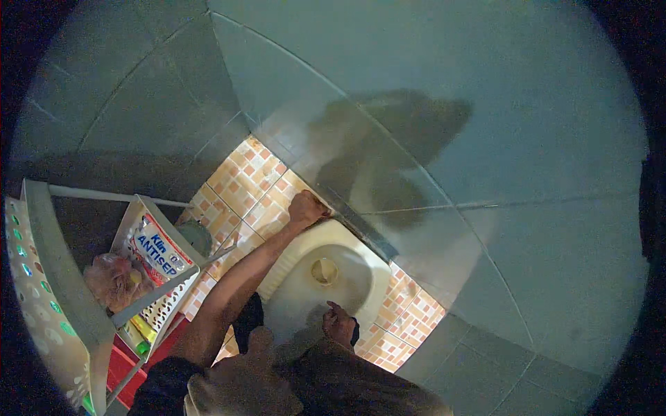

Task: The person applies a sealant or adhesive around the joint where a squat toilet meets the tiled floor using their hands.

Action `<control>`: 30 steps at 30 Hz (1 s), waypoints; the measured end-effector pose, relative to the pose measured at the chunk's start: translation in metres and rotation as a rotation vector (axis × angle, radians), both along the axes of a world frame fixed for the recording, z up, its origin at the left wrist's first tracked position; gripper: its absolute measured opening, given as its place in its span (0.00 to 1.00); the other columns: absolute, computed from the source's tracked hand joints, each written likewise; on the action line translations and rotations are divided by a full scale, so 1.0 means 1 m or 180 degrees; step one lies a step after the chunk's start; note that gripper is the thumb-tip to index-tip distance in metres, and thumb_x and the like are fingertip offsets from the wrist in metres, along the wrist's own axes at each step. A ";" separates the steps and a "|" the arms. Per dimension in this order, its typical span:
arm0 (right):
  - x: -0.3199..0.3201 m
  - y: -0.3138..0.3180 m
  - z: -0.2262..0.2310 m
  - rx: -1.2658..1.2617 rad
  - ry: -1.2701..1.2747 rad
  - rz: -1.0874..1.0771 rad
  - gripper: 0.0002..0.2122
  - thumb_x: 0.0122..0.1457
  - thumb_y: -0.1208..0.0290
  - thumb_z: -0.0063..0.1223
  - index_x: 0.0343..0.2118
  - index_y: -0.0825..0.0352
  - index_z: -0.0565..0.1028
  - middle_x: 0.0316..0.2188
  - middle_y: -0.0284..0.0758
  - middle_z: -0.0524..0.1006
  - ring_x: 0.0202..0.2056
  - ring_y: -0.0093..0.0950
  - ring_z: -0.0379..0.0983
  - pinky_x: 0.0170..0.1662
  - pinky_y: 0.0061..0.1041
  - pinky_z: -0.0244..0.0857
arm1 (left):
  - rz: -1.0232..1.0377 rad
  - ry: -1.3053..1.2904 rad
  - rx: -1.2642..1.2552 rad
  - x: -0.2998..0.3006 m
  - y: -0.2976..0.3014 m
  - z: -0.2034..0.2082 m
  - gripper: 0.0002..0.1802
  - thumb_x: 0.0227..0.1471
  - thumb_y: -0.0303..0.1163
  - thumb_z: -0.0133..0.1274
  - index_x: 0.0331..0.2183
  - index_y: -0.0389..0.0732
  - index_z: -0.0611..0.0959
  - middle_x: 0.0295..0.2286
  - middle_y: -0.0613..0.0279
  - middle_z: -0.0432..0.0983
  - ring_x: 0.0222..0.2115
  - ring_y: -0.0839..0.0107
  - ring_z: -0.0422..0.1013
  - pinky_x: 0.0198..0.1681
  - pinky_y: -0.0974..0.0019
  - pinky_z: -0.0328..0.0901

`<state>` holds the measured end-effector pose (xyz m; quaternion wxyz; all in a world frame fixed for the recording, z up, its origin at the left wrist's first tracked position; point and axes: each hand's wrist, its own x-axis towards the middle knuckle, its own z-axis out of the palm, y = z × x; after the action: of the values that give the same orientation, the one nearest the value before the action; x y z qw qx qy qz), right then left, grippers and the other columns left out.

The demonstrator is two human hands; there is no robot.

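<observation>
My left arm stretches across the side of a cream squat toilet. At its end my left hand is closed in a fist, low by the wall, just past the toilet's upper left rim. Whatever the fist holds, if anything, is hidden. Over the near right part of the basin is my right hand, one finger stretched out and nothing visible in it; its forearm does not show. A pale round drain hole lies inside the basin.
On the left stands a white perforated plastic rack holding a white, blue and red packet, a pinkish crumpled bundle and a green-and-yellow container. Something red sits beneath. Mosaic-patterned tiles and grey-green walls surround the toilet.
</observation>
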<state>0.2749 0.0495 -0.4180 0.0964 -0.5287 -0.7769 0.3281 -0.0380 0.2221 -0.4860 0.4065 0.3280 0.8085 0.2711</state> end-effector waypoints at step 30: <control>-0.023 0.007 0.043 -0.0417 -0.0264 -0.0185 0.14 0.54 0.68 0.55 0.45 0.55 0.80 0.28 0.38 0.81 0.23 0.36 0.78 0.30 0.34 0.72 | -0.2446 0.1263 0.1555 -0.004 -0.014 0.016 0.14 0.52 0.32 0.50 0.38 0.45 0.86 0.39 0.60 0.80 0.41 0.57 0.76 0.50 0.55 0.67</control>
<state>0.2518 0.0567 -0.3748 0.0387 -0.5694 -0.7414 0.3530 -0.0420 0.2079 -0.4699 0.2265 0.7333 0.6038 0.2156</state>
